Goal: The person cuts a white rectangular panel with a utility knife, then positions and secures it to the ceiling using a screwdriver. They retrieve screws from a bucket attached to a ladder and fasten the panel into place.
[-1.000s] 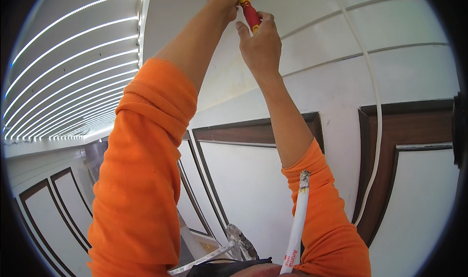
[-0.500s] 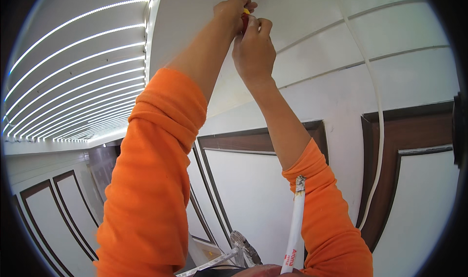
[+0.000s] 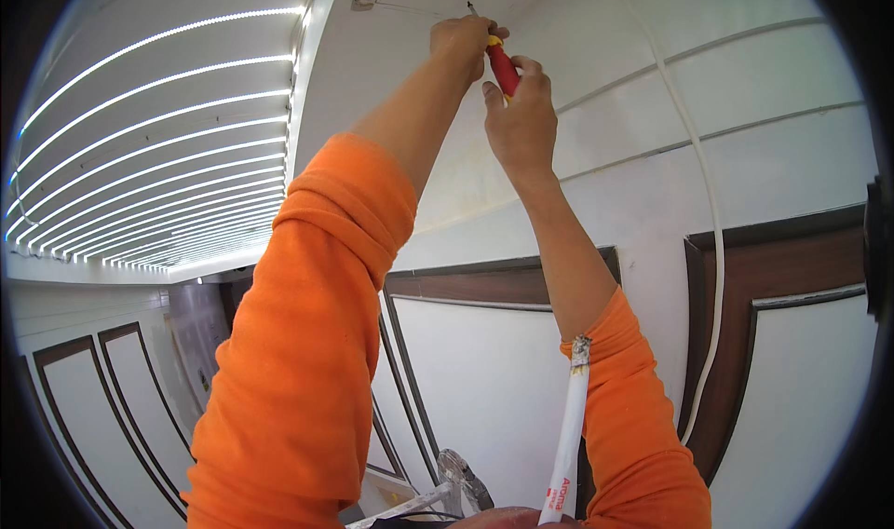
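A screwdriver with a red and yellow handle (image 3: pixel 503 69) points up at the white ceiling, its dark tip close to the surface. My left hand (image 3: pixel 461 45) is closed around the upper end of the screwdriver, where shaft and handle meet. Just below, my right hand (image 3: pixel 523 124) has its thumb and fingers apart on either side of the handle's lower end. Whether a fingertip still touches the handle is hard to make out. Any screw at the tip is too small to see.
Bright LED strips (image 3: pixel 168 110) line a recessed ceiling panel at left. A white cable (image 3: pixel 715 250) hangs down the right wall, past brown-framed panels (image 3: pixel 745 287). A burning cigarette (image 3: pixel 566 436) juts up from the lower edge. A paint-spattered metal frame (image 3: pixel 456 492) stands below.
Both hands and the screwdriver appear lower and further right in view. My right hand has loosened from the handle, so more of the red shows. My left hand keeps its grip.
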Demonstrator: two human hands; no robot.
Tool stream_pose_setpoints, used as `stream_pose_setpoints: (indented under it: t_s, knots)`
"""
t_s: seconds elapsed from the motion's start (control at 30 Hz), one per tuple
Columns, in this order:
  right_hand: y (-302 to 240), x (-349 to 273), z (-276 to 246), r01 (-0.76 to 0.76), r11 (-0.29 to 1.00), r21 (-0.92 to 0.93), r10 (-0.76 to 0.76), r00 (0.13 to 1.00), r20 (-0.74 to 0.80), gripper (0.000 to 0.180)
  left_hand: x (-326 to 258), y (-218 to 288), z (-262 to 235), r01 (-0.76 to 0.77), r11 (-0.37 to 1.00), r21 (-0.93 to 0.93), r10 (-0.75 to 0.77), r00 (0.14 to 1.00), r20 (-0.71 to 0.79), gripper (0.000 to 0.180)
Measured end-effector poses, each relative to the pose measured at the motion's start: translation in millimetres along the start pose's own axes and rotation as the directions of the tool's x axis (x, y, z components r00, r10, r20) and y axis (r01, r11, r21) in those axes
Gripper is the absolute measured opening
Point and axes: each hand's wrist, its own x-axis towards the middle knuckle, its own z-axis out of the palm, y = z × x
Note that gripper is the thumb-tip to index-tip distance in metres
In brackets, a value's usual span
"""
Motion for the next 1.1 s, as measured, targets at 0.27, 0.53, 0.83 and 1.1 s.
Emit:
stream_pose_setpoints:
  t_s: [0.27, 0.53, 0.83, 1.1]
  knots:
    - [8, 12, 0, -0.459, 0.745, 0.484, 0.367, 0.888, 0.277, 0.029, -14, -3, -1, 0.029, 0.998, -0.058, -0.026, 0.999, 0.04, 0.021]
    - [10, -2, 20, 0.247, 0.932, -0.266, -0.287, 0.95, -0.125, 0.036, 0, 10, -1, 0.068, 0.997, 0.034, -0.069, 0.997, 0.047, 0.025]
    - [17, -16, 13, 0.15, 0.943, -0.298, -0.164, 0.986, -0.019, 0.04, 2, 9, -12, 0.05, 0.973, 0.224, -0.062, 0.997, 0.045, 0.023]
    - [-4, 3, -1, -0.553, 0.659, 0.51, 0.386, 0.83, 0.402, 0.031, -3, -1, -15, 0.04, 0.997, -0.067, -0.027, 0.982, 0.186, 0.022]
